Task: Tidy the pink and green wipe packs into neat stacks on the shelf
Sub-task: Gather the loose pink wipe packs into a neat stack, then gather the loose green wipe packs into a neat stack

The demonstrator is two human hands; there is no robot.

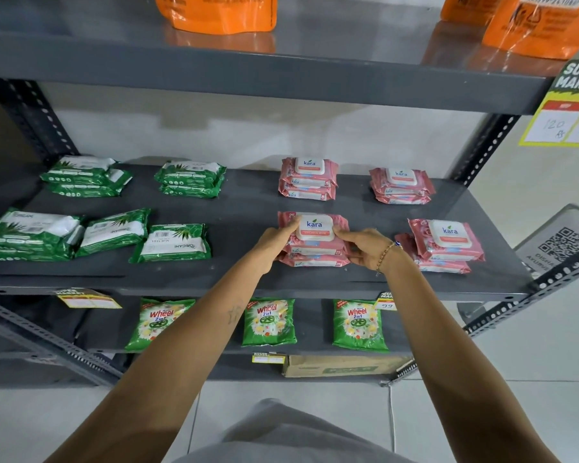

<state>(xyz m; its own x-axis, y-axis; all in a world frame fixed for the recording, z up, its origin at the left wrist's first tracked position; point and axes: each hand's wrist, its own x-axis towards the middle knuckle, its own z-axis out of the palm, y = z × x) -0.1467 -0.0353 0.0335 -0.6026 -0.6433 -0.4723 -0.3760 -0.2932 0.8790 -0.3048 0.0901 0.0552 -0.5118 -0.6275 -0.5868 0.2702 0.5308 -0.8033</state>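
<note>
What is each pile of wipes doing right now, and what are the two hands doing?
left hand: gripping the front middle pink stack's left side
right hand: gripping its right side
front middle pink stack: held, squared up
front right pink stack: crooked, top pack shifted
back pink stacks: neat
back green stacks: stacked, left one slightly askew
front green packs: messy, one label-side down
</note>
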